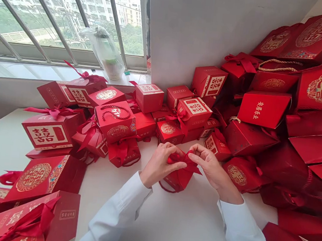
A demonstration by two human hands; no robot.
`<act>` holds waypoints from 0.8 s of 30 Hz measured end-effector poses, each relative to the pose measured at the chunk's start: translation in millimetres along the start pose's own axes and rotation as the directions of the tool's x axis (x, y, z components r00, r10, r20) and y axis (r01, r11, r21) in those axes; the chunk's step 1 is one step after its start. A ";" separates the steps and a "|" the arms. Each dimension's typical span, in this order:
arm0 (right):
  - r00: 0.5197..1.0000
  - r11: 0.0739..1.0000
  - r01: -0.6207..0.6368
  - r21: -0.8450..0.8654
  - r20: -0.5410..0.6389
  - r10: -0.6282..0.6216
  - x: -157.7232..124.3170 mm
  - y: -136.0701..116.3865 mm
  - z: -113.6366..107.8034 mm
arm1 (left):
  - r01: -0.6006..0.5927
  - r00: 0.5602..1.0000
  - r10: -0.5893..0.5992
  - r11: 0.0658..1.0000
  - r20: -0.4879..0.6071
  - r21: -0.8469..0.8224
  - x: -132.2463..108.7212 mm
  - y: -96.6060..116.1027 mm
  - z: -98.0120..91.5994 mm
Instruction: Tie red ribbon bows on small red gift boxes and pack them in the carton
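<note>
Left hand (162, 164) and right hand (213, 168) close together above a small red gift box (179, 180), both hands narrow, their fingertips (179, 147) pinching a red ribbon (178, 158) gathered at the top of the box. Ribbon ends sticking out on either side, one toward the right wrist. A thin red cord (165, 188) looped out beneath the box, on the side nearest the left hand. White shirt sleeves (117, 208) on both forearms, the cuffs ending at the wrists.

Box low over the white desk (152, 227), with no telling whether its base touches the surface. Just ahead of the hands, a ribbon-tied red box (124, 151) lying tilted on the desk, beside a crowd of red boxes with gold seals and cream labels. Toward the left, a larger red box (46, 133) with a cream panel bearing a red double-happiness character, and flat red boxes with loose ribbons (42, 177) in the lower left corner.

Along the right side, a heap of big red gift bags (310, 40) with rope handles, piled against a grey wall (205, 25). Behind the desk, a barred window (65, 18), with a clear plastic bag (103, 51) on its sill.
</note>
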State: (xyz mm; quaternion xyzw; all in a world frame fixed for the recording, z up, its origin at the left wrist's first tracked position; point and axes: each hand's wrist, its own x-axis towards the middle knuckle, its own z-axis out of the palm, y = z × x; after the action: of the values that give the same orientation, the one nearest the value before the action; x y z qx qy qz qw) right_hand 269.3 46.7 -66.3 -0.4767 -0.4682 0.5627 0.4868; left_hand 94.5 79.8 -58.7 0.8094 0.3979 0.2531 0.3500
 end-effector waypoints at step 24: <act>0.999 0.978 0.036 -0.204 0.027 -0.031 2.9 0.3 -19.0 | 0.035 0.999 -0.036 0.998 -0.008 -0.052 -0.3 -7.3 -23.6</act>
State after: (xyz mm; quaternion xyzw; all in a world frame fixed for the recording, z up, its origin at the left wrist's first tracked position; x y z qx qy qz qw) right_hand 287.9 50.8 -68.8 -0.5096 -0.5371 0.5088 0.4392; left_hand 74.7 91.3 -49.6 0.7917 0.4072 0.2607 0.3734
